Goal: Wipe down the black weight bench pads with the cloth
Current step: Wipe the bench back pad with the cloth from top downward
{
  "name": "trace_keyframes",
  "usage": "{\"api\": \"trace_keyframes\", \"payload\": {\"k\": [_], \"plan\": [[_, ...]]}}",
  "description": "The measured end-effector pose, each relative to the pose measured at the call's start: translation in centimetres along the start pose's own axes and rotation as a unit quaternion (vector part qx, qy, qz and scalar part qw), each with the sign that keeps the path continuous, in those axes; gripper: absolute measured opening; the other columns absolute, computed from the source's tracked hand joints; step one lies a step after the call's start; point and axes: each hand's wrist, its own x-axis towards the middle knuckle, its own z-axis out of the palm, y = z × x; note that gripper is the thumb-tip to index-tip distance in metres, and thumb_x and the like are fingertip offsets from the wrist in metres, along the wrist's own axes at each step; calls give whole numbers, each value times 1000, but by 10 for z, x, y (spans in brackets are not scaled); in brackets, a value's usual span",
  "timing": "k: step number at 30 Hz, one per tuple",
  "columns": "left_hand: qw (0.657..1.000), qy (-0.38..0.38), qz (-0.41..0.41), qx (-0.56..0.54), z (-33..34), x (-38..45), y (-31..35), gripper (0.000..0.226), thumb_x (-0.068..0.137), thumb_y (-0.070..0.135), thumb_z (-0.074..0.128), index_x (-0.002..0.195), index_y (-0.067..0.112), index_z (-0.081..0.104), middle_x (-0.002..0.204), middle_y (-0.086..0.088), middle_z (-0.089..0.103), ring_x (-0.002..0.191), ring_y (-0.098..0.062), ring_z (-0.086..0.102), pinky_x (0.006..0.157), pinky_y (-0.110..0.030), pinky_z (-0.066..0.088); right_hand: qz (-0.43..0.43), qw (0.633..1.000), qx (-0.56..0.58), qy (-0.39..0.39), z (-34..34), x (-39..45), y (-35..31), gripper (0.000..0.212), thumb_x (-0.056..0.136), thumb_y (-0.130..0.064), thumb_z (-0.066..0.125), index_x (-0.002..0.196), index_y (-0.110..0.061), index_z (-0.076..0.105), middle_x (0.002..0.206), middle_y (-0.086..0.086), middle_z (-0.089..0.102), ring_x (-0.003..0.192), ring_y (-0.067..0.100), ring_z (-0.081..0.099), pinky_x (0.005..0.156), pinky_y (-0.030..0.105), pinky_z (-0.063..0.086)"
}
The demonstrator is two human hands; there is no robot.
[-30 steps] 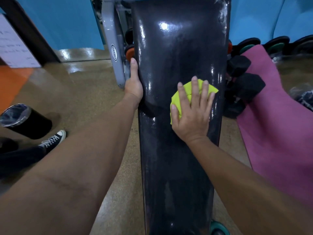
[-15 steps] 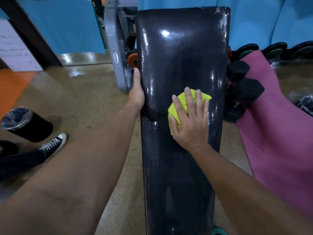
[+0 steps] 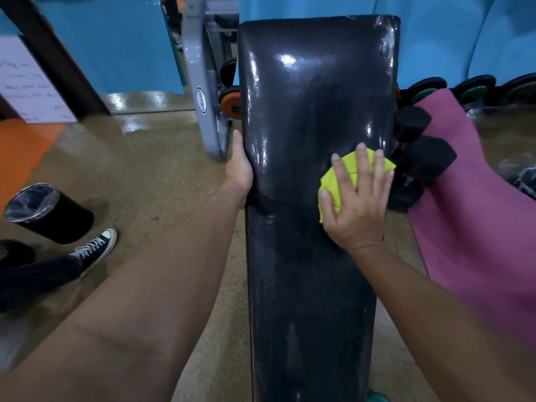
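Basically mid-wipe: yellow cloth [image 3: 338,181] sits bunched on the black bench pad [image 3: 313,111], right side of the pad about halfway up its length, close to the right edge. Right hand [image 3: 358,204] lies flat on top of the cloth, fingers spread and open, palm pressing it down rather than pinching it; spread likely to cover more pad per pass. Left hand [image 3: 239,169] is curled over the pad's left edge, thumb side up, gripping the edge, probably to steady the bench against the push of the wipe.

Pad surface is glossy, with bright reflections on the upper half and a scuffed far-right corner. Lower half looks duller with faint streaks; cannot tell wet from dry. Judgement: wiping is partway, the top end and lower end likely need passes.

Around it: grey metal frame [image 3: 200,82] just left of the pad's top, an orange-capped weight [image 3: 230,101] behind the pad's left edge. Black dumbbells [image 3: 420,152] just right of the pad, on the edge of a pink mat [image 3: 478,227]. More weights line the blue wall [image 3: 116,44]. Brown shiny floor [image 3: 145,175], black bin [image 3: 49,213] with a liner at left, a sneaker [image 3: 95,248] beside it, paper notice [image 3: 26,82] far left.
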Motion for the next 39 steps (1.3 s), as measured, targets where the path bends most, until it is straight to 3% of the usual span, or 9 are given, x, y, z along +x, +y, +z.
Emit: {"api": "trace_keyframes", "payload": {"k": [4, 8, 12, 16, 22, 25, 28, 34, 39], "plan": [[1000, 19, -9, -1, 2, 4, -4, 78, 95, 79, 42, 132, 18, 74, 127, -2, 78, 120, -21, 71, 117, -41, 48, 50, 999, 1, 0, 2, 10, -28, 59, 101, -42, 49, 155, -20, 45, 168, 20, 27, 155, 49, 17, 121, 72, 17], [1000, 8, -14, 1, 3, 3, -1, 71, 100, 72, 41, 130, 17, 75, 123, -5, 79, 114, -22, 74, 106, -37, 55, -51, 998, 11, -27, 7, -7, -50, 58, 103, -42, 49, 156, -20, 46, 167, 19, 29, 156, 47, 19, 124, 69, 14], [1000, -2, -12, -1, 4, 1, 0, 65, 106, 64, 38, 129, 16, 75, 120, -7, 80, 111, -24, 75, 99, -34, 57, -69, 997, 15, -21, 6, -17, -37, 55, 102, -40, 51, 153, -19, 50, 166, 18, 33, 155, 45, 23, 123, 69, 18], [1000, 4, -6, -1, 1, 8, -5, 69, 101, 68, 40, 129, 16, 76, 119, -5, 81, 112, -23, 76, 110, -41, 54, 29, 999, 15, -5, 12, 5, -69, 57, 102, -41, 48, 155, -20, 46, 168, 18, 29, 156, 46, 18, 125, 68, 11], [1000, 0, -8, -22, -6, 29, -14, 92, 69, 82, 52, 129, 17, 76, 119, -4, 82, 114, -26, 76, 113, -45, 52, -117, 993, 15, -24, 13, -15, -59, 55, 102, -40, 55, 154, -21, 49, 166, 16, 33, 156, 43, 24, 125, 66, 17], [1000, -2, -14, -11, -8, 31, -17, 95, 65, 83, 52, 129, 18, 76, 120, -3, 81, 115, -26, 75, 113, -47, 52, -61, 998, -3, -10, 14, -6, -51, 57, 102, -40, 53, 155, -20, 47, 167, 17, 31, 156, 44, 22, 126, 66, 13], [1000, 5, -12, 0, -5, 25, -12, 81, 78, 77, 50, 127, 19, 77, 117, -3, 82, 113, -25, 76, 112, -46, 53, -5, 1000, 9, -5, 17, 5, -74, 58, 102, -40, 50, 156, -20, 45, 168, 18, 29, 156, 46, 19, 126, 67, 10], [1000, -16, -19, -2, -1, 17, -6, 66, 103, 65, 42, 126, 15, 78, 117, -7, 82, 111, -25, 77, 108, -41, 56, -105, 994, 18, -23, 14, -12, -65, 56, 101, -38, 56, 154, -21, 49, 166, 16, 33, 156, 42, 23, 124, 66, 18], [1000, -17, -8, -7, -3, 18, -9, 65, 101, 65, 42, 123, 17, 79, 114, -5, 83, 109, -24, 78, 108, -43, 56, 11, 1000, 18, 2, 19, 11, -81, 57, 101, -39, 51, 155, -20, 46, 167, 17, 29, 156, 45, 19, 126, 66, 10]]}}
